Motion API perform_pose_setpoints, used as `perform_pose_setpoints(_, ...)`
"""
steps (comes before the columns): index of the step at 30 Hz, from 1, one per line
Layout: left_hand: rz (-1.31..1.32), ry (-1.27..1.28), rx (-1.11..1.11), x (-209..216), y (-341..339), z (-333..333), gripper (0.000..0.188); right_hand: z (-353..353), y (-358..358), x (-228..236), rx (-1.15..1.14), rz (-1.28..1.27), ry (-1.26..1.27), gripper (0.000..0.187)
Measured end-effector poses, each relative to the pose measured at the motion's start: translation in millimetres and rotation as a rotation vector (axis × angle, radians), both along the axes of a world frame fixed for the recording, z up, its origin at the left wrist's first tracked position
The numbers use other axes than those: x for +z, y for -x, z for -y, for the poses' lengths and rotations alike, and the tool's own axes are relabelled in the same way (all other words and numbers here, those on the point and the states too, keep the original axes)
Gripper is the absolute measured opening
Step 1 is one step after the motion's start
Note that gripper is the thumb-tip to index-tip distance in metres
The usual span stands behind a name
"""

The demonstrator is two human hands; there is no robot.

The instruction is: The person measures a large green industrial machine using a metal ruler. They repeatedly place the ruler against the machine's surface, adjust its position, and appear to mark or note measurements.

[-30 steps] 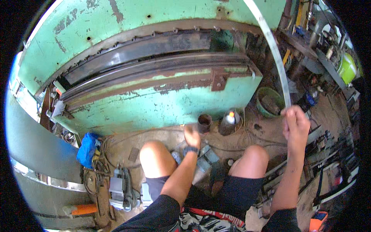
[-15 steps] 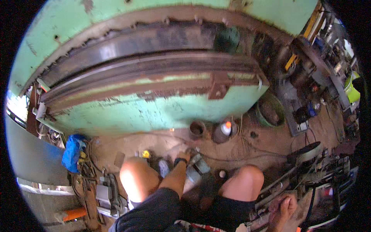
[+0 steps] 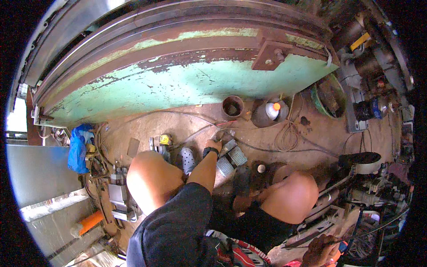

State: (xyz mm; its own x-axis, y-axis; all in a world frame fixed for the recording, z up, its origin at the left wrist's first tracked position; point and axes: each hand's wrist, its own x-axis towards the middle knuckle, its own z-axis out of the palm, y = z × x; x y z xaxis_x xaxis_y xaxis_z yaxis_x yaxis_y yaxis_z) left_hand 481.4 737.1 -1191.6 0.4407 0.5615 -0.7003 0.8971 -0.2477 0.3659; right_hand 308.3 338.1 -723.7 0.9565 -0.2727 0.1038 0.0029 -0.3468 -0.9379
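Observation:
My left hand (image 3: 214,144), a dark band at its wrist, is low over the floor between my knees. Its fingers are curled beside several grey ribbed metal blocks (image 3: 232,159); whatever they grip is hidden. A grey clog with holes (image 3: 188,160) is on my foot left of that hand. Beyond my left knee stands a yellow tape measure (image 3: 165,139). At the lower right, my right hand (image 3: 319,251) is in shadow with its fingers bent. An orange-and-black object (image 3: 342,248) shows against or just behind it; I cannot make out what the fingers hold.
A large pale-green machine (image 3: 191,84) spans the far side. Before it stand a rusty can (image 3: 232,107) and a bucket with a white, orange-capped bottle (image 3: 272,110). Cables (image 3: 289,135) cross the floor. Metal stock crowds the right; a blue bag (image 3: 80,149) hangs left.
The view has tilted downward, so the machine and floor items sit higher in the picture. My right hand has dropped lower, and the orange-and-black object shows beside it. My left hand stays by the metal blocks.

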Motion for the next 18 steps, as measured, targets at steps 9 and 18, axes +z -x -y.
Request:
perform_pose_setpoints(9,0.136,-0.075,0.046,55,-54,-48,0.057,-34,5,5,0.126,0.117,0.585,0.031)
perform_pose_setpoints(18,0.415,-0.159,0.087,82,-43,-54,0.043,-31,105,-60,-0.087,-0.411,-0.149,0.029)
